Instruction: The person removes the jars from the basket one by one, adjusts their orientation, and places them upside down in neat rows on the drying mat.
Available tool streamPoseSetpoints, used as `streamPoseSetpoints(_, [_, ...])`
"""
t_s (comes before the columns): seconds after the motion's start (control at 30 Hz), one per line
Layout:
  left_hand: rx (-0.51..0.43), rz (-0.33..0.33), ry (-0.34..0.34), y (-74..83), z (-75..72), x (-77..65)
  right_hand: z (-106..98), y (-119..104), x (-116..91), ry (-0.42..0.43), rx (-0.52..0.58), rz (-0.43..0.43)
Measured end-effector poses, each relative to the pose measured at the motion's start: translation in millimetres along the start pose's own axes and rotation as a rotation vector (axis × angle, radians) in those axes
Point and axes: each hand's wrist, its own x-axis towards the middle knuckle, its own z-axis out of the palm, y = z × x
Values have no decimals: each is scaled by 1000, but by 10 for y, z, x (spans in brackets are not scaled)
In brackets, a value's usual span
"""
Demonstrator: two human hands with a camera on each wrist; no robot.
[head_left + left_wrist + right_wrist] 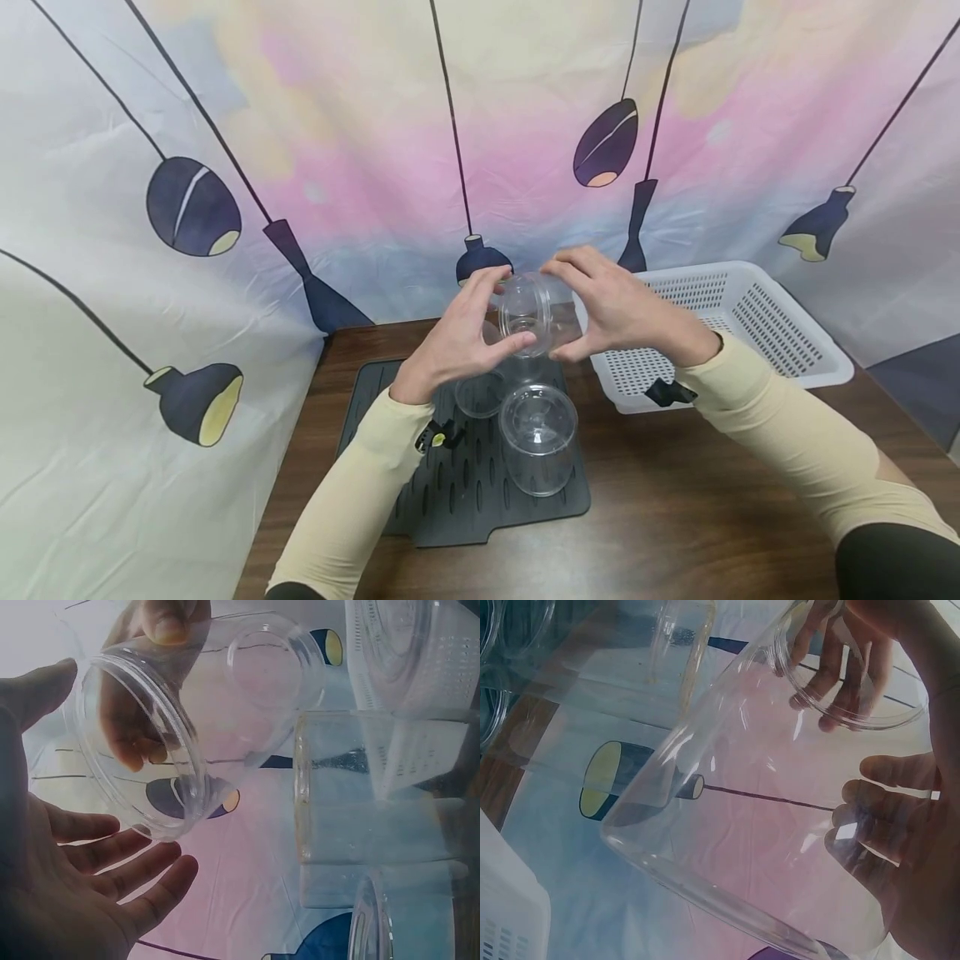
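Observation:
Between my two hands a clear plastic jar (558, 310) is held up on its side above the table, its round rim end toward the left. My left hand (468, 329) holds that rim end, thumb and fingers spread around the edge; in the left wrist view the thumb touches the rim (142, 742) and the fingers curve below it. My right hand (611, 304) grips the jar's body from the right, thumb below and fingers above. Whether a clear lid sits on the rim is hard to tell. Another clear jar (538, 462) stands upright on the dark drying mat (442, 475) below.
More clear containers (480, 393) stand behind the front jar, partly hidden by my left hand. A white perforated basket (813, 362) sits at the right on the brown wooden table (660, 517). A cloth backdrop (375, 125) printed with lamps hangs behind the table.

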Motion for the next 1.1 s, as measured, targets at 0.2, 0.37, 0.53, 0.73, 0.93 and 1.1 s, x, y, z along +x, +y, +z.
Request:
streamPoseSetpoints(0.2, [3, 33, 0, 32, 17, 16, 23, 4, 6, 11, -5, -7])
streamPoseSetpoints(0.37, [20, 36, 1, 43, 28, 20, 23, -4, 7, 9, -8, -8])
streamPoseSetpoints(0.53, [29, 41, 40, 44, 29, 24, 21, -19, 15, 9, -12, -8])
streamPoseSetpoints(0.73, [55, 53, 108, 39, 37, 11, 8, -55, 39, -21, -38, -7])
streamPoseSetpoints(0.93, [51, 58, 120, 24, 40, -3, -18, -60, 13, -55, 15, 2])
streamPoseSetpoints(1.1, [33, 78, 123, 14, 12, -10, -79, -10, -46, -47, 109, 39])
